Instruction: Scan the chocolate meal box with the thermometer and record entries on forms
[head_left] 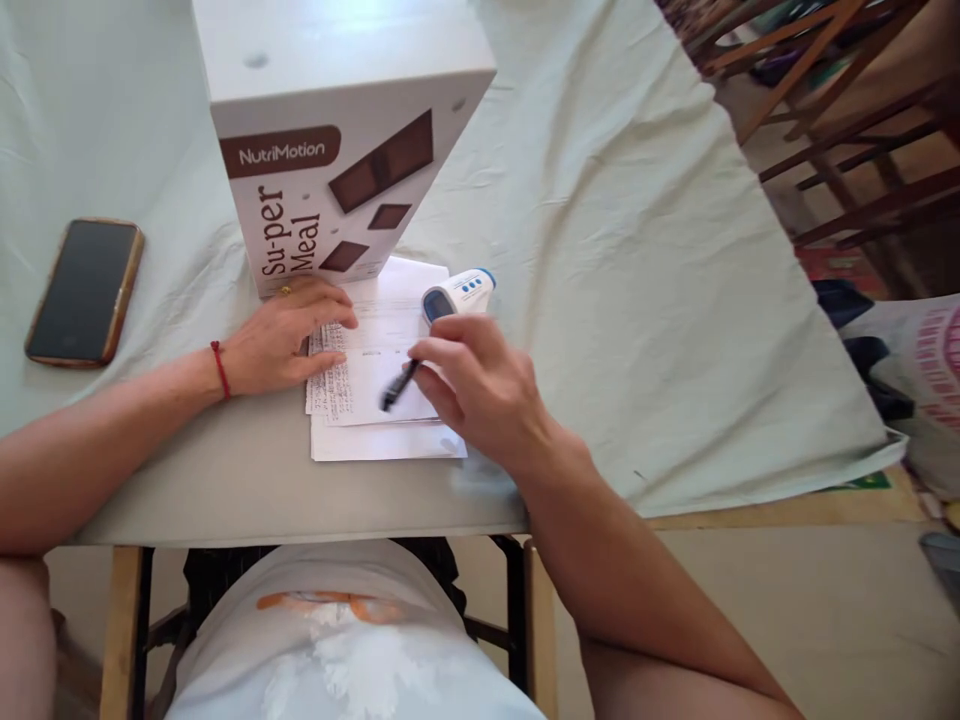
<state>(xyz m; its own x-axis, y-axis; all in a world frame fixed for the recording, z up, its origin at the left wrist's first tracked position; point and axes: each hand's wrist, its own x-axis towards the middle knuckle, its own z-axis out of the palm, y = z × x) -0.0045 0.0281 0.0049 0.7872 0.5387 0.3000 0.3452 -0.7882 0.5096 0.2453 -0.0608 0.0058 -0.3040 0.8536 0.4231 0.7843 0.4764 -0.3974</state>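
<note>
My left hand rests on the left side of a small stack of papers, its fingers apart and stretched out. Dense handwriting covers the sheet edge beside it. Between the thumb and fingers of my right hand is a black pen, tilted over the papers; the rest of the pen is hidden by the hand. Just beyond my right hand lies a white and blue handheld device with a small screen, partly covered by my fingers. A tall white NutriMotion box stands right behind the papers, close to my left hand.
A phone in a brown case lies at the left on the pale green tablecloth. The table's front edge runs just before my body. Wooden folding chairs and a printed bag are off the table's right side.
</note>
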